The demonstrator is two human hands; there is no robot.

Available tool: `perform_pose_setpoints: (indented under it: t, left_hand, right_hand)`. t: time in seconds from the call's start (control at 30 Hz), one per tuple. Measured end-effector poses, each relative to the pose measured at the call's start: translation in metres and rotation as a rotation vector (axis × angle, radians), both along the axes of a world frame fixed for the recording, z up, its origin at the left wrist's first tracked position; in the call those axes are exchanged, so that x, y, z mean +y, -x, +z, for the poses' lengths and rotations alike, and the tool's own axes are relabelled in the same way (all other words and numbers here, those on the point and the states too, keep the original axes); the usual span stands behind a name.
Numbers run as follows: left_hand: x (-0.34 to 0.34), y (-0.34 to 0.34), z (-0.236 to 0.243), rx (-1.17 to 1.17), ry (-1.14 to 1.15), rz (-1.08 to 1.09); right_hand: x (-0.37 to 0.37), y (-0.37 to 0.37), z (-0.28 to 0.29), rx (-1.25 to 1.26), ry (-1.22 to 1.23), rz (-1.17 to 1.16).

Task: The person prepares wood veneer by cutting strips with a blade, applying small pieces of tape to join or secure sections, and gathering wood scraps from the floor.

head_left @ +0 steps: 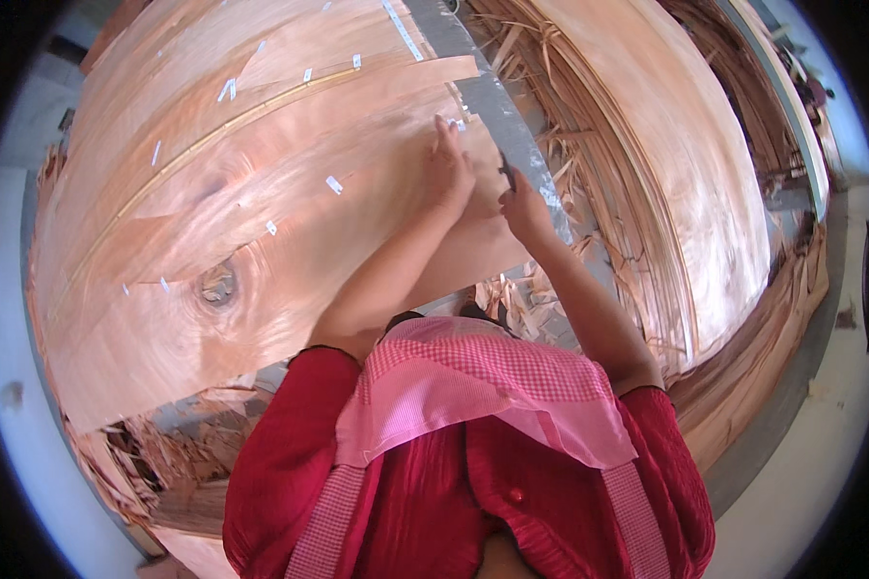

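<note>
A large thin sheet of wood veneer lies across the table, with a wavy grain and a knot hole near its front left. My left hand rests on the sheet near its right edge, fingers stretched out. Its fingertips are beside a small white tape piece. Closed around a dark, narrow tool, apparently a knife, my right hand is at the sheet's right edge. The tool points away from me; its tip is too small to make out.
White tape pieces dot the veneer. A narrow light strip curves across it. Beyond the grey table edge, torn veneer scraps litter the floor. To the right stands another stack of veneer sheets.
</note>
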State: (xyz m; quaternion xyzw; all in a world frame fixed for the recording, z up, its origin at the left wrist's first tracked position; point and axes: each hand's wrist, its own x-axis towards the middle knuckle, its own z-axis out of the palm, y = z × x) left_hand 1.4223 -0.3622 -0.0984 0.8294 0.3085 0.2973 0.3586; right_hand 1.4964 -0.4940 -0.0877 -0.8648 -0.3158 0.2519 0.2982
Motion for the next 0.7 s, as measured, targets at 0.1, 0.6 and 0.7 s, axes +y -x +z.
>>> perform_pose_setpoints:
  t: [0.1,0.6,0.7]
  left_hand:
    - [-0.008,-0.018,-0.027,0.199,-0.226,0.114]
    - [-0.016,-0.022,-0.014,0.403,-0.425,0.142]
    - [-0.017,-0.021,-0.010,0.318,-0.332,0.167]
  right_hand:
    - [0.035,-0.015,0.027,-0.184,0.215,0.217]
    - [0.069,-0.028,0.025,-0.205,0.337,0.245]
    - [0.045,-0.015,0.024,-0.207,0.379,0.229]
